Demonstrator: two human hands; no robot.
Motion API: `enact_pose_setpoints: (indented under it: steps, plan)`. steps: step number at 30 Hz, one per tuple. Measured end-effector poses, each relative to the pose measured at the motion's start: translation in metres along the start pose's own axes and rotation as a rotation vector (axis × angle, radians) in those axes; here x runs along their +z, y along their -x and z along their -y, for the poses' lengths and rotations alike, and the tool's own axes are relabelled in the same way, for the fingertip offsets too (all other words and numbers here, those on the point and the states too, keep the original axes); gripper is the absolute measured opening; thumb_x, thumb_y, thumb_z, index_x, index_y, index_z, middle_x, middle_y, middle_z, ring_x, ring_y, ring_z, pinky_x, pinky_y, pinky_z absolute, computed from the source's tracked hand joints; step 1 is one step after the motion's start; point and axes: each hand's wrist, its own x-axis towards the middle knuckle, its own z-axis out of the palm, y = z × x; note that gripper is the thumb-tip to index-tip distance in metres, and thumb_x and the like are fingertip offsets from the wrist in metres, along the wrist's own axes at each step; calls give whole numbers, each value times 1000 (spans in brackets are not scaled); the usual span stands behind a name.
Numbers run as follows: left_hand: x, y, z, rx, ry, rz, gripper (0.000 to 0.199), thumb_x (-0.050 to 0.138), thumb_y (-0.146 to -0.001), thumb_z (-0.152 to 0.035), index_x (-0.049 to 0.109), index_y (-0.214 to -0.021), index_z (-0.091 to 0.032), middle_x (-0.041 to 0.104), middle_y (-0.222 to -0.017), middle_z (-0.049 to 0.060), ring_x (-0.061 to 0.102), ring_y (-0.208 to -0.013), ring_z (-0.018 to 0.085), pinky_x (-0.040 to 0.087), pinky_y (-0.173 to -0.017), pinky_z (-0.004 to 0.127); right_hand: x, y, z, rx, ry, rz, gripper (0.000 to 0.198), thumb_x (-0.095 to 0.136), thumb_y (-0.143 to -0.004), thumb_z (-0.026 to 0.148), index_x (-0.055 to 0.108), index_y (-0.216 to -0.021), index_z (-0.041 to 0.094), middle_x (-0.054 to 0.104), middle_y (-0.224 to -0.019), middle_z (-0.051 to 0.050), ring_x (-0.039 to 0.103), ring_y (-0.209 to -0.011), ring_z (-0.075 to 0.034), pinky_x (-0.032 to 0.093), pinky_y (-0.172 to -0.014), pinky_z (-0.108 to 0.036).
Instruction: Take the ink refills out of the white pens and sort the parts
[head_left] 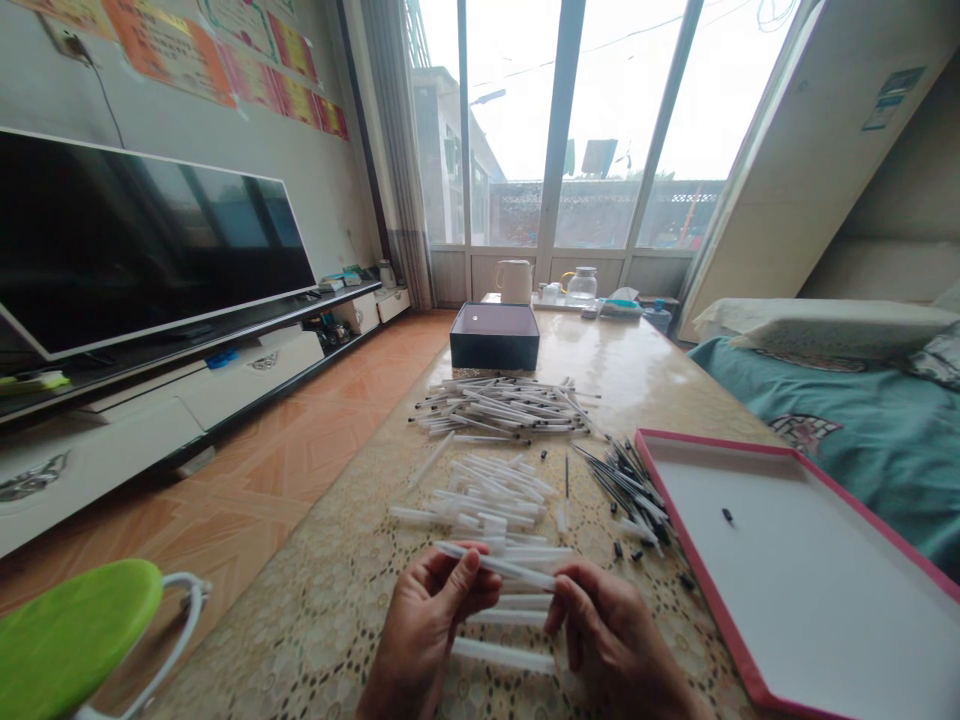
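"What is being held?"
"A slim, translucent white plastic tube (pixel 517 570) is held slantwise above the cream-and-brown patterned table (pixel 300 610)."
"How are the fingers set?"
"Those of the left hand (pixel 420 612) are clamped on the tube towards its left end; by those of the right hand (pixel 611 620), the right end is pinched."
"And around it, with twelve straight ahead?"
"At twelve, loose translucent tubes (pixel 499 490) are heaped; past them, white sticks with dark tips (pixel 510 405) are piled, and a dark, open-topped rectangular box (pixel 495 350) is set beyond. At two, thin black rods (pixel 619 480) are bunched. At three, small black caps (pixel 618 550) are scattered beside a shallow white tray with a pinkish-red rim (pixel 810 580)."
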Motion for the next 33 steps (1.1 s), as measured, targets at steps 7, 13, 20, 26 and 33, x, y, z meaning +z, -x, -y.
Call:
enact_pose_setpoints:
  steps: [7, 13, 20, 26, 33]
  plan:
    - [-3, -3, 0, 21, 43, -25, 21, 78, -61, -27, 71, -74, -13, 69, -63, 2, 65, -60, 13, 53, -61, 21, -4, 0, 4, 39, -160, -30, 30, 53, -83, 48, 46, -80, 19, 60, -76, -1, 57, -48, -9, 38, -39, -17]
    - [-3, -2, 1, -14, 35, 4, 21, 78, -62, -27, 71, -76, -13, 70, -63, 4, 65, -59, 13, 53, -60, 21, -5, -2, 8, 108, -248, 13, 30, 58, -79, 46, 49, -77, 18, 44, -60, 8, 38, -40, -4, 30, -38, -16]
    - [-1, 0, -4, 3, 55, -1, 18, 78, -61, -24, 71, -73, -13, 69, -63, 1, 64, -58, 11, 52, -59, 19, -11, -3, 9, 55, -71, -11, 29, 55, -81, 45, 55, -73, 17, 44, -59, 5, 38, -47, -7, 32, -44, -19]
    - [-13, -11, -13, 86, 105, -146, 24, 79, -58, -20, 69, -78, -13, 68, -61, 0, 64, -56, 11, 53, -55, 18, -46, -2, 17, 47, 245, -2, 24, 53, -82, 38, 56, -70, 18, 43, -58, 4, 38, -50, -10, 33, -45, -20]
    - [-23, -19, -11, 87, 70, -236, 12, 71, -67, -9, 63, -74, -13, 65, -60, -1, 63, -54, 10, 54, -51, 19, -110, 2, 33, 76, 772, -144, 21, 50, -79, 37, 57, -66, 22, 55, -56, 1, 50, -54, -16, 37, -52, -24]
